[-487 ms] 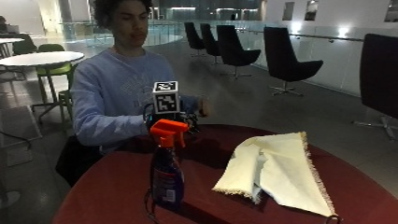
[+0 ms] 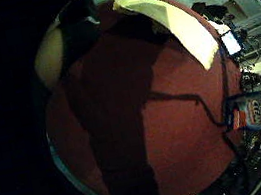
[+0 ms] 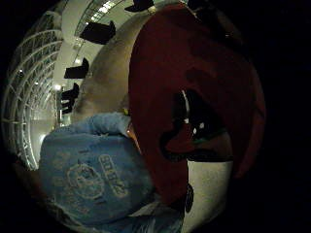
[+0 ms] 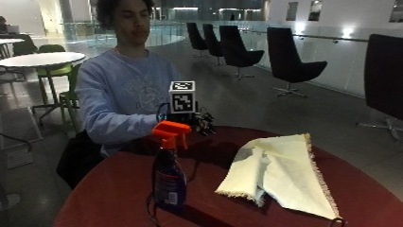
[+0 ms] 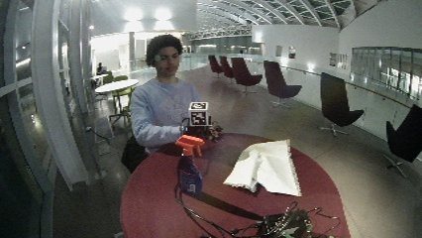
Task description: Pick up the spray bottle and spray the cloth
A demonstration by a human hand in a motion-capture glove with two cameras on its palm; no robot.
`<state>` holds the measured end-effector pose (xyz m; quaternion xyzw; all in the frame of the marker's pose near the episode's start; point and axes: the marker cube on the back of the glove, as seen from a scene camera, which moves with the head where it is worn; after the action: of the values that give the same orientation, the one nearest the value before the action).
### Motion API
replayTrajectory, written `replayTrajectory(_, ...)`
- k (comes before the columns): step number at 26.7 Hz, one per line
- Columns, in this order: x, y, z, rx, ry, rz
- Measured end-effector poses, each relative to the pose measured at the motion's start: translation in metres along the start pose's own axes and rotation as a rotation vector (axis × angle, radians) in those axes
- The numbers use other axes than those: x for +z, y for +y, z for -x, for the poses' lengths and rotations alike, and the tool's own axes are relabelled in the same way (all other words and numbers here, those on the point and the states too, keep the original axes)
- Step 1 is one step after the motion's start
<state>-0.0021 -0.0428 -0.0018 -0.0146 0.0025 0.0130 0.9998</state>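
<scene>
Here the spray bottle (image 4: 169,177) stands upright on the round red table (image 4: 126,189), on the person's side of it and near the edge closest to the outside camera, with its orange trigger head (image 4: 172,131) at the top. The cloth (image 4: 280,172) lies spread flat well apart from the bottle, across the table from it. The gloved right hand (image 4: 200,122) hovers above the table just behind the bottle's trigger head, not touching it; how its fingers stand cannot be told, since the glove's gear hides them. From the palm, the bottle (image 2: 255,112) shows off to one side, so the hand is not yet lined up over it. The step in hand looks like the reach. To do it well, the hand should come toward the neck just under the trigger head, wrap around there so a finger can reach the trigger, and keep the bottle upright while lifting; a sideways knock on the head could tip it over.
</scene>
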Motion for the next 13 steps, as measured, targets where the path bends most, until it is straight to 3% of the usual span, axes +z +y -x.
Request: replayTrajectory(13, 0.002, 0.016, -0.019, 0.025, 0.040, 0.021)
